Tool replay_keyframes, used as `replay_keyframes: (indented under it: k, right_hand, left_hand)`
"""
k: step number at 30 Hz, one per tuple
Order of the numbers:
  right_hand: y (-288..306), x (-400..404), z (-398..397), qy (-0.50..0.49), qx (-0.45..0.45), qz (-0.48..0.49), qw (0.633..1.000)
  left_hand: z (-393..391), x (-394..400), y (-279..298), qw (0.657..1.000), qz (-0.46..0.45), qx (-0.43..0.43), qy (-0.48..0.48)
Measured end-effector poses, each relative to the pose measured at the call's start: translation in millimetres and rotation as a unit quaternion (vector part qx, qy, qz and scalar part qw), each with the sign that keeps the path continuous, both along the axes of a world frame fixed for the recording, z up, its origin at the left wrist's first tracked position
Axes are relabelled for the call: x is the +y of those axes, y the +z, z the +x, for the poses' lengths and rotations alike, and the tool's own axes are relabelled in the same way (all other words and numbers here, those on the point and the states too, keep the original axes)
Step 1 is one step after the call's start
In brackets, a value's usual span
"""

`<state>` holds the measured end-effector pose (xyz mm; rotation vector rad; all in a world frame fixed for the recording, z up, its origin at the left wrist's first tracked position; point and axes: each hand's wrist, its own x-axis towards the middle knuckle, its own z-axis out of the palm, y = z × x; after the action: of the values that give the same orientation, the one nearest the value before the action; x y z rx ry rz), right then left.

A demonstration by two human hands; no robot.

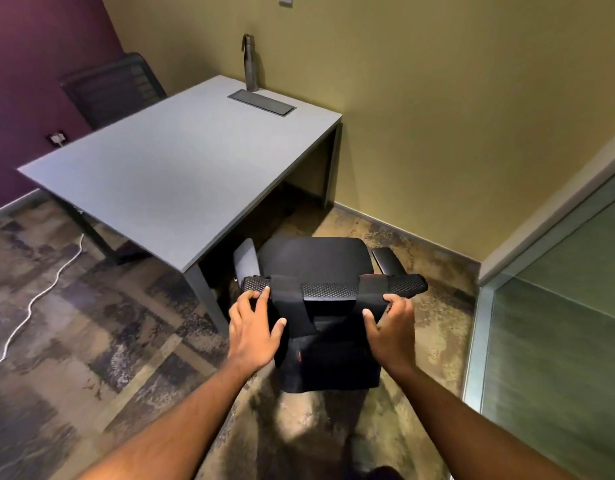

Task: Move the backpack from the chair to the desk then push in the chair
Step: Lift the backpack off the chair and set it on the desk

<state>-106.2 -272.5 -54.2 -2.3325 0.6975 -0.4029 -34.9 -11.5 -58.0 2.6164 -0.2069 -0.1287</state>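
At the desk's [167,161] near right corner, a black chair [316,254] stands on the carpet with its seat facing the wall and its back toward the person. A black backpack [330,355] hangs down the rear of the chair back, with two straps looped over the mesh top rail.

The left hand [254,327] clamps the backpack's upper left corner: fingers curl over the rail end and strap, thumb pressed on the fabric. The right hand [389,327] clamps the upper right corner: fingers hook over the top edge, thumb on the near face.

The desk top carries a grey bottle [250,64] at its far edge, beside a cable hatch [262,102]. A second chair [115,88] stands behind the desk. A white cable [39,296] trails across the floor at left.
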Motion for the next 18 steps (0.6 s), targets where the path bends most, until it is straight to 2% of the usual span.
replay_keyframes:
  k: [3, 5, 9, 11, 13, 14, 18]
  right_hand:
    - [-2, 3, 5, -0.069, -0.011, 0.155, 0.985]
    - [-7, -3, 8, -0.099, -0.007, 0.216, 0.971]
    - [-13, -16, 16, -0.022, 0.040, 0.355, 0.934]
    - [-12, -20, 18, 0.007, 0.057, 0.376, 0.925]
    - [-12, -23, 22, 0.009, 0.058, 0.376, 0.925]
    - [-11, -25, 24, 0.010, 0.058, 0.371, 0.927]
    - [-11, -32, 26, 0.025, 0.053, 0.358, 0.932]
  left_hand:
    - [-3, -9, -5, 0.993, -0.083, 0.056, 0.055]
    - [-4, -19, -8, 0.978, -0.170, 0.079, 0.095]
    - [-3, -36, -11, 0.921, -0.289, 0.147, 0.216]
    - [4, -42, -10, 0.881, -0.352, 0.213, 0.235]
    - [9, -46, -6, 0.843, -0.419, 0.275, 0.198]
    - [11, -48, -4, 0.834, -0.438, 0.284, 0.178]
    - [15, -43, 2, 0.852, -0.433, 0.247, 0.159]
